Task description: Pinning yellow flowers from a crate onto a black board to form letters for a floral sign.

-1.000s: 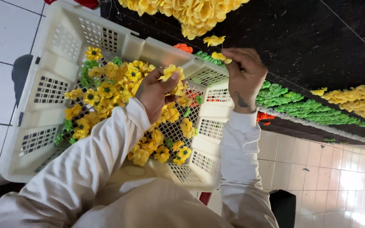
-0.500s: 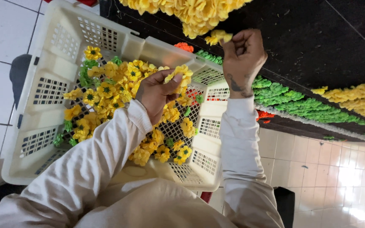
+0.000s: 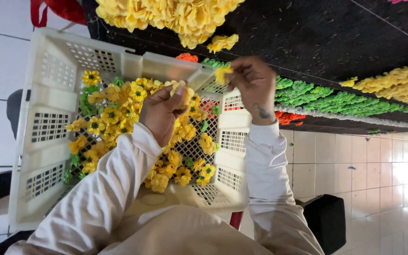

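Right hand (image 3: 256, 87) lowered from pile, yellow flower (image 3: 222, 74) at fingertips

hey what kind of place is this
Likely a craft workspace for artificial flower decorations: a cream plastic crate of yellow flowers, and a black board with yellow and green flower clusters, over tiled floor.

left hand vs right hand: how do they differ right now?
The left hand is over the white crate, down among its yellow flowers; the right hand is raised past the crate's rim, over the black surface. The left hand grips a pale yellow flower with thumb on top; the right hand pinches a small yellow flower at its fingertips. Only the right hand's wrist shows a dark mark. Both have white sleeves.
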